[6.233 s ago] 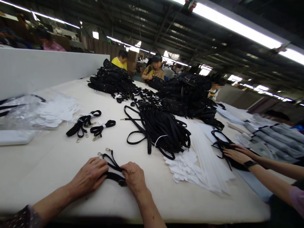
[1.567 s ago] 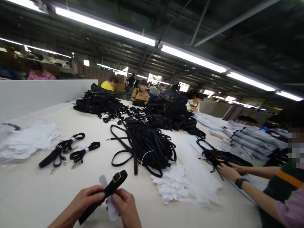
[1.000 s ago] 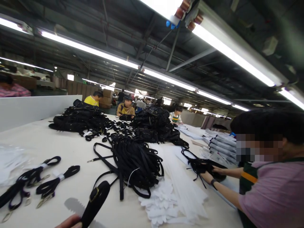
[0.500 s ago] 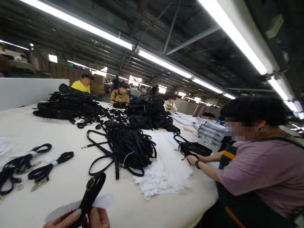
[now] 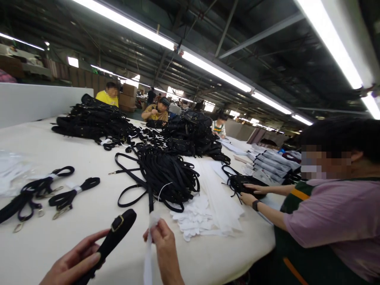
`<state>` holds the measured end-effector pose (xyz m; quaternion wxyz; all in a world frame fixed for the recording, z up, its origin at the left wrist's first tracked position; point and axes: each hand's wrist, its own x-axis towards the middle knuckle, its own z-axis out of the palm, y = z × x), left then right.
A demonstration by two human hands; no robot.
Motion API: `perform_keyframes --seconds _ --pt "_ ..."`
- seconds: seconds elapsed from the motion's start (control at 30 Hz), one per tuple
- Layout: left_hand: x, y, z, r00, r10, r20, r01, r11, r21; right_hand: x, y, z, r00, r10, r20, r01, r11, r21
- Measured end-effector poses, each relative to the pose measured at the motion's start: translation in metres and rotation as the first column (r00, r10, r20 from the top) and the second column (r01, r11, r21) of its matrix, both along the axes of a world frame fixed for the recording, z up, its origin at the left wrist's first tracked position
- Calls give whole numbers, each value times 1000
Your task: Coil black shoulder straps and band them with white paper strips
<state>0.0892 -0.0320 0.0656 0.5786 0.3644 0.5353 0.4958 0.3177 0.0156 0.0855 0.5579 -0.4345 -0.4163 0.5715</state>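
Observation:
My left hand [image 5: 78, 257] grips a folded black strap [image 5: 114, 237] with a brass-coloured buckle, its looped end tilted up to the right. In my right hand [image 5: 164, 245] a white strip [image 5: 147, 259] is pinched between thumb and fingers, and it hangs down towards the bottom edge. The two hands are apart. Just beyond my right hand lies a heap of loose black straps [image 5: 169, 174]. Bundled black straps [image 5: 71, 194] with white bands and metal clips rest on the table to the left.
White scalloped pieces [image 5: 192, 221] lie beside the strap heap on the pale table [image 5: 219, 257]. Piles of black bags [image 5: 95, 122] stand farther back. At the right a co-worker [image 5: 329, 221] has both hands on a black bag [image 5: 245, 183]. Other people sit across the table.
My right hand has moved away from the strap, up and to the right, with the white strip. My left hand still holds the strap. The co-worker's hands have shifted on the bag.

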Motion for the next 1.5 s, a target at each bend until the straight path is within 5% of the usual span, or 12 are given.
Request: perform_keyframes --seconds 0.1,0.23,0.4,0.6,0.73,0.87,1.03,1.13,1.3,1.5 --pt "4 -1 0 992 -125 17 122 986 117 -10 -7 -11 964 239 117 -236 971 -38" --pt "14 1 -6 971 -226 77 212 964 158 -38 -14 -24 944 328 44 -323 942 -96" --pt "7 3 -7 955 -296 33 291 950 114 -48 -19 -10 893 447 45 -436 886 -157" --pt "0 8 -8 959 -276 -63 283 945 162 -49 -20 -11 936 350 32 -333 913 -236" --pt "-5 -2 9 937 -301 -177 333 923 192 -51 -20 -18 926 364 99 -331 910 -249" --pt "-21 -10 30 902 -135 -410 218 962 165 -57 0 -27 913 358 193 -310 920 -242" --pt "-31 -6 38 887 -68 -456 160 973 167 -66 -2 -35 925 362 112 -333 917 -219" --pt "-36 4 32 815 -98 -571 222 963 151 -65 -18 -43 932 359 54 -338 913 -228" --pt "-40 9 7 554 -123 -823 377 919 117 -65 -35 -49 892 385 238 -352 920 -171" --pt "-28 -5 -34 401 -63 -914 350 933 89 -68 -43 -46 836 353 420 -397 917 19"
